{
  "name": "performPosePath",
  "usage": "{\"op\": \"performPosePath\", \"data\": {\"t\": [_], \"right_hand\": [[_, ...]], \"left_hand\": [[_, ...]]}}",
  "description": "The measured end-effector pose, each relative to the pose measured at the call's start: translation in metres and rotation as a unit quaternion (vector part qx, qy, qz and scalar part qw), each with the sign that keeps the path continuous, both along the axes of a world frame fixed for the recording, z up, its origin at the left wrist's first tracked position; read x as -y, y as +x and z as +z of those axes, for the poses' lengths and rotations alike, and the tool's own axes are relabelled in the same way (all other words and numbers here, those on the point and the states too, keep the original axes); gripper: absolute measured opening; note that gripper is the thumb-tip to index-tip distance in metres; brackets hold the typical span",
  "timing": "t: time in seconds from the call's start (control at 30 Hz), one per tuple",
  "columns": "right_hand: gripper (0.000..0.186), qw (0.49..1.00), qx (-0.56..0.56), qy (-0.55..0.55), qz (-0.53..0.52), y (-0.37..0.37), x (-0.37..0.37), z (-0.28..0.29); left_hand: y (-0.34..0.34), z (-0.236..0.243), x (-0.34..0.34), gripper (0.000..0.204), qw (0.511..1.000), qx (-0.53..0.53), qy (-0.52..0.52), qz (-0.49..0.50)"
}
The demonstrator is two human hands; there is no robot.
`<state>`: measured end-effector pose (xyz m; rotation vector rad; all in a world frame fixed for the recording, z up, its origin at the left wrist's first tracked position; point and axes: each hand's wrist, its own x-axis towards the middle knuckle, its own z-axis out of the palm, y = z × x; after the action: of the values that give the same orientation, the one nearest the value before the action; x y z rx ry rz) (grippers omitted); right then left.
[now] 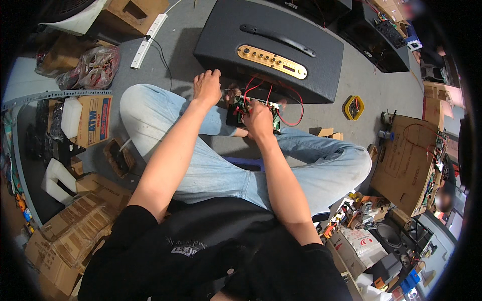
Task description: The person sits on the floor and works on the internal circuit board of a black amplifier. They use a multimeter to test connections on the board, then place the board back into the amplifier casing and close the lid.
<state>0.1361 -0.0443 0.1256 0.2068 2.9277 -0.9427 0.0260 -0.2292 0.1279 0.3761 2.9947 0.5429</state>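
Observation:
A black speaker cabinet [216,40] with a carrying strap and a gold control panel [273,62] lies in front of me. My left hand [207,88] is at its near left edge, fingers stretched out with nothing in them. Between my shins, a green circuit board [275,120] with a dark part on its left sits close to the cabinet. Over it, my right hand [259,120] has its fingers bent and closed on the board; the fingertips are partly hidden. Red wires [301,113] loop from the cabinet's near side to the board.
A white power strip [149,41] lies on the grey floor at the far left. To the right stands a yellow tray [353,108] of small parts. Cardboard boxes [80,226] fill the lower left; a large carton [401,160] and loose electronics crowd the right. More black cabinets [374,37] stand behind.

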Motion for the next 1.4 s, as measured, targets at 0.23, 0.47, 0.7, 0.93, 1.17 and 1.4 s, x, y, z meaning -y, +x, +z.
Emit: {"op": "performPosePath", "data": {"t": [0.23,0.47,0.7,0.93,1.17,1.4], "right_hand": [[0.040,0.942,-0.013,-0.325,-0.081,0.003,-0.032,0.079],[0.039,0.814,-0.064,-0.553,-0.166,-0.003,-0.043,0.071],[0.019,0.802,0.029,-0.579,-0.142,0.007,-0.063,0.084],[0.020,0.866,0.022,-0.493,-0.081,0.016,-0.063,0.095],[0.022,0.920,-0.039,-0.386,-0.060,0.013,-0.056,0.094],[0.025,0.947,-0.042,-0.300,-0.112,0.011,-0.046,0.103]], "left_hand": [[0.041,0.064,-0.037,0.028,0.916,0.063,0.288,-0.272],[0.040,0.077,-0.044,0.016,0.921,0.081,0.340,-0.174],[0.037,0.072,-0.050,0.017,0.885,0.096,0.442,-0.108],[0.036,0.077,-0.053,0.017,0.897,0.080,0.418,-0.120],[0.032,0.077,-0.055,0.018,0.892,0.058,0.431,-0.122],[0.036,0.083,-0.057,0.017,0.905,0.046,0.400,-0.140]]}}
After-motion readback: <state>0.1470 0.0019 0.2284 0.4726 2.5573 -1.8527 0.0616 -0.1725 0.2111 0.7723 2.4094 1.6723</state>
